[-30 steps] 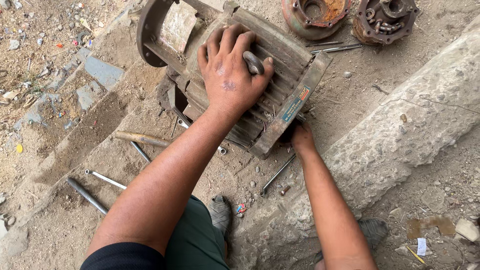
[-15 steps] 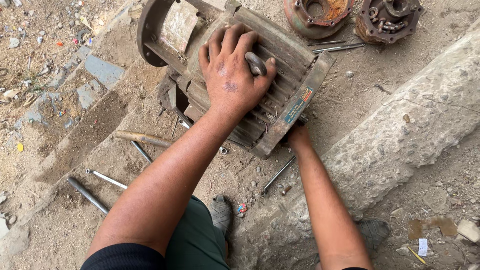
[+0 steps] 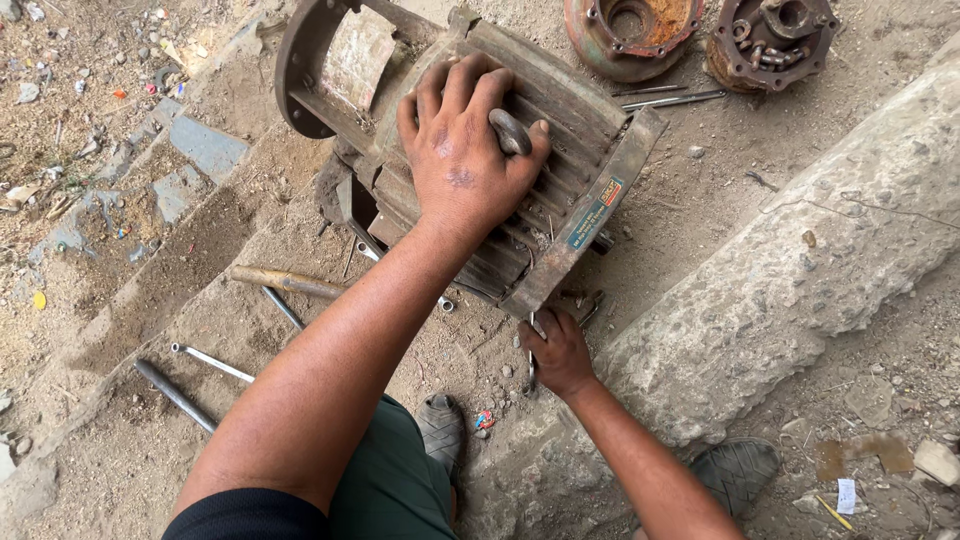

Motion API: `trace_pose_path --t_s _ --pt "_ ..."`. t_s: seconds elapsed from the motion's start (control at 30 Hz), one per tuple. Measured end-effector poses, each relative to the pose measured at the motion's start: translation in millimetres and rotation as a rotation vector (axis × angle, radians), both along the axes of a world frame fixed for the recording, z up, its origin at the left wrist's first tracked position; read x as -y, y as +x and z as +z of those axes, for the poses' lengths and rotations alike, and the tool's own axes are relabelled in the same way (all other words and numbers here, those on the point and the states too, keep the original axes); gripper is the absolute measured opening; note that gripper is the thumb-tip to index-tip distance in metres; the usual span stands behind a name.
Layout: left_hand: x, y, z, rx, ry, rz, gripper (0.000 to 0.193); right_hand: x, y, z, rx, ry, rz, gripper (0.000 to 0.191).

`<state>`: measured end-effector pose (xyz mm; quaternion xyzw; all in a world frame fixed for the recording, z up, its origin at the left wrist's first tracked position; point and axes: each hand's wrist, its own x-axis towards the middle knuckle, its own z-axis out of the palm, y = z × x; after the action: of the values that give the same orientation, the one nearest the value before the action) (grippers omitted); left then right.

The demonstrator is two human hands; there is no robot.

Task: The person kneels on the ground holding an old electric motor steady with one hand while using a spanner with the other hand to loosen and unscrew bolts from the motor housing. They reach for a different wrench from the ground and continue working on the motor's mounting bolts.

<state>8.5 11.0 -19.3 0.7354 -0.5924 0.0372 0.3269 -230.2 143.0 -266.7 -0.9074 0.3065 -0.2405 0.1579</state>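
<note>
Big rusty grey finned cast-iron motor housing [image 3: 520,170] lies tilted on the dirt ground [image 3: 700,220], round flange end toward top left, flat end plate w/ a small coloured label toward lower right. Left hand [image 3: 465,160] is spread flat on top of the housing, fingers splayed over the fins, thumb hooked next to a small dark lifting eye [image 3: 510,132]; palm pressed down, nothing enclosed in it. Right hand [image 3: 558,352] sits just below the housing's lower corner, curled closed round a thin metal rod [image 3: 531,345] that runs up to that corner. Rough grey stone kerb [image 3: 800,270] just right of the right hand. Wood-handled tool [image 3: 285,281] and loose steel rods [image 3: 205,360] lie left of the left forearm. Two rusty round end covers [image 3: 700,35] lie beyond the housing, apart from both hands.
</note>
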Motion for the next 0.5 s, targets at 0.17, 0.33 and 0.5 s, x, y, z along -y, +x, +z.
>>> trace_pose_path --t_s 0.17,0.33,0.5 --pt "-2 -1 0 -0.01 0.028 0.007 0.05 -4 -23 -11 0.06 0.157 -0.109 0.025" --pt "-1 -1 0 -0.017 0.038 0.008 0.049 47 -34 -9 0.391 0.616 -0.494 0.031" --pt "1 0 1 0.004 0.032 0.014 0.05 114 -12 3 0.559 1.419 -0.667 0.032"
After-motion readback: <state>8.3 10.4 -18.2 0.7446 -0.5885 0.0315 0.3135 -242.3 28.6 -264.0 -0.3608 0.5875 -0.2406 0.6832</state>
